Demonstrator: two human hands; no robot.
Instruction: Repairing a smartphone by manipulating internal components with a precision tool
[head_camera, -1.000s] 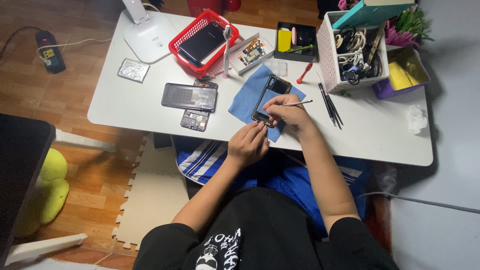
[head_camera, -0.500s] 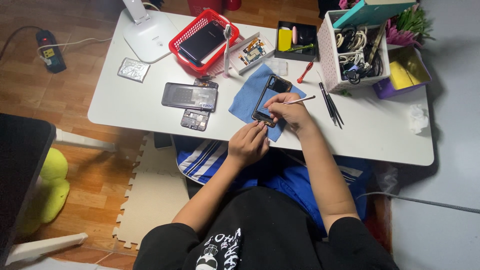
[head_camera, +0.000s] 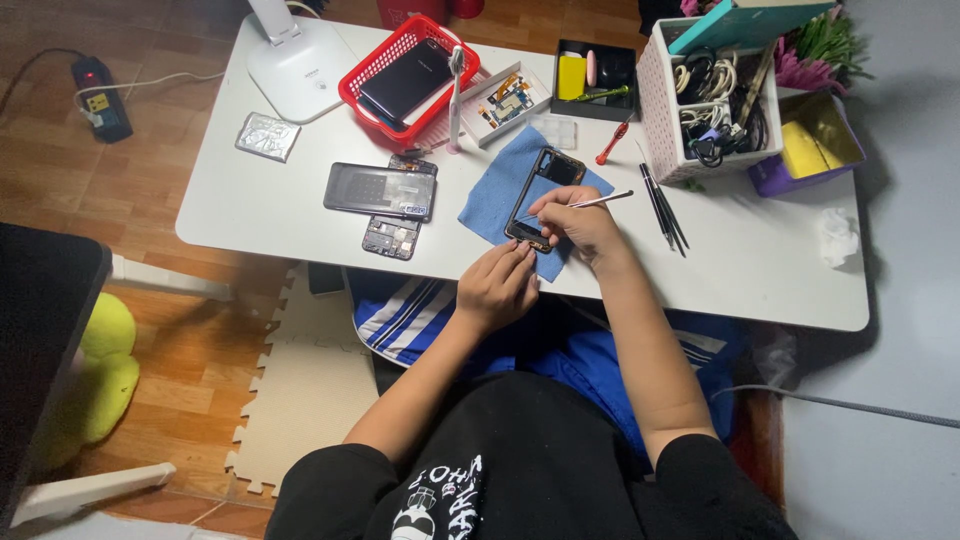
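The phone frame (head_camera: 535, 195) lies stripped on the blue cloth (head_camera: 497, 190) near the counter's (head_camera: 760, 270) front edge. The right hand (head_camera: 578, 218) pinches tweezers (head_camera: 590, 203) inside it; the left hand (head_camera: 500, 285) steadies its lower end. The back cover (head_camera: 380, 190) and board (head_camera: 392, 236) lie removed alongside.

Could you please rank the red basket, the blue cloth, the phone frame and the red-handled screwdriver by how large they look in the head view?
1. Red basket
2. Blue cloth, nearly as large, though partly covered, so this is unsure
3. Phone frame, partly hidden by the right hand
4. Red-handled screwdriver

Bright overhead light on white table (head_camera: 300, 215); floor dimmer; image sharp.
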